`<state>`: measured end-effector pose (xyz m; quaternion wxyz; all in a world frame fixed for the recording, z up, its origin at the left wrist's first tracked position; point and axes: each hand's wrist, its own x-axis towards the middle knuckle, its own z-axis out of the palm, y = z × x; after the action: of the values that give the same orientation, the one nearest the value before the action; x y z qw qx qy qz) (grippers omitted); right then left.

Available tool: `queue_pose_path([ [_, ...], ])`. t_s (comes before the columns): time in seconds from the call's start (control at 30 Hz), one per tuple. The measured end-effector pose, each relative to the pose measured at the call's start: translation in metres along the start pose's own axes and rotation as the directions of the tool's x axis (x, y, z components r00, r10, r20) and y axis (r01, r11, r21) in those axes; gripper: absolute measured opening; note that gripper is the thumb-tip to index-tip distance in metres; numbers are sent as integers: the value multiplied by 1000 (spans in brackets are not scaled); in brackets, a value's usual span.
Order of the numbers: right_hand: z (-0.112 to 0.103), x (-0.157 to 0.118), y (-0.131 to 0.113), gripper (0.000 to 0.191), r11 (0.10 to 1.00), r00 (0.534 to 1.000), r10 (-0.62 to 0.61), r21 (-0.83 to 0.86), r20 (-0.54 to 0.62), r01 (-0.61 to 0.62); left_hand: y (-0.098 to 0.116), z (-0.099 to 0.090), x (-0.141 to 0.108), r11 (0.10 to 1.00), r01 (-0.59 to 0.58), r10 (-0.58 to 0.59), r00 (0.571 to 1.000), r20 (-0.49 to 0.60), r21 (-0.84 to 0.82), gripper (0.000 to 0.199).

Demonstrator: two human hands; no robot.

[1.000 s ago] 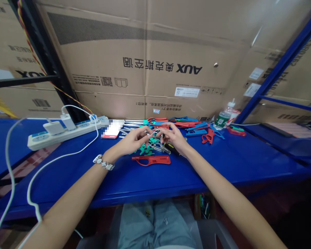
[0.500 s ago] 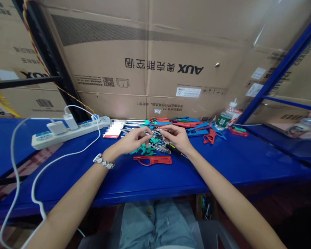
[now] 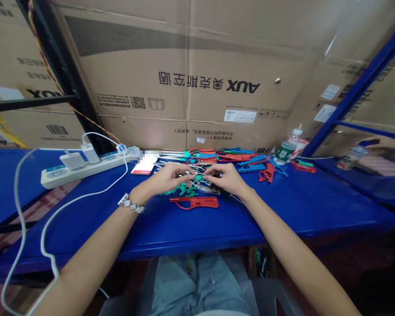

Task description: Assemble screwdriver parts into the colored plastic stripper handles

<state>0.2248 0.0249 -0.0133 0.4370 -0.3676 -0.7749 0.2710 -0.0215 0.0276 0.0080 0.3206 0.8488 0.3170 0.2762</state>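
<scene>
My left hand (image 3: 171,176) and my right hand (image 3: 229,179) are both closed in a pinch, fingertips facing each other over the pile. A thin wire (image 3: 199,174) appears to run between the fingertips, though it is too small to make out well. Just below them lie small green plastic parts (image 3: 186,189) and a clear elongated part (image 3: 208,189). Closer to me a red lighter casing (image 3: 197,202) lies flat, its looped guard to the left. Behind my hands are metal rods (image 3: 174,156) and loose wires, partly covered by my fingers.
Red and blue casings (image 3: 252,161) are heaped at the back right, near a bottle (image 3: 286,147). A white power strip (image 3: 82,169) with chargers and cables lies left, beside a white card (image 3: 146,162). Cardboard (image 3: 134,87) walls the back. Another person's arm (image 3: 386,142) shows far right.
My hands have drawn together, and their fingertips now almost meet. The right hand sits slightly lower and covers more of the screwdriver. Another person's arm has come into view at far right.
</scene>
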Motion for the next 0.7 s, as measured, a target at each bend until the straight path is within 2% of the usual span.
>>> queue_pose_path([
  [0.1,2,-1,-4,29,998,999,30,57,46,-32,-2,-1,1,998,-41,41,999,3,46,31],
  [0.2,4,-1,-6,28,990,994,64,122,92,-75,-3,-3,1,996,-40,40,999,2,76,30],
  [0.3,5,-1,-6,28,985,993,72,152,90,-85,-4,-3,0,997,0,0,1000,3,72,30],
  [0.5,3,-1,-4,24,987,990,75,132,120,-91,-5,-2,-1,998,65,-64,996,57,-13,28],
  [0.7,4,-1,-3,23,997,990,12,78,142,-23,-4,1,-1,999,47,-47,994,100,-3,27],
])
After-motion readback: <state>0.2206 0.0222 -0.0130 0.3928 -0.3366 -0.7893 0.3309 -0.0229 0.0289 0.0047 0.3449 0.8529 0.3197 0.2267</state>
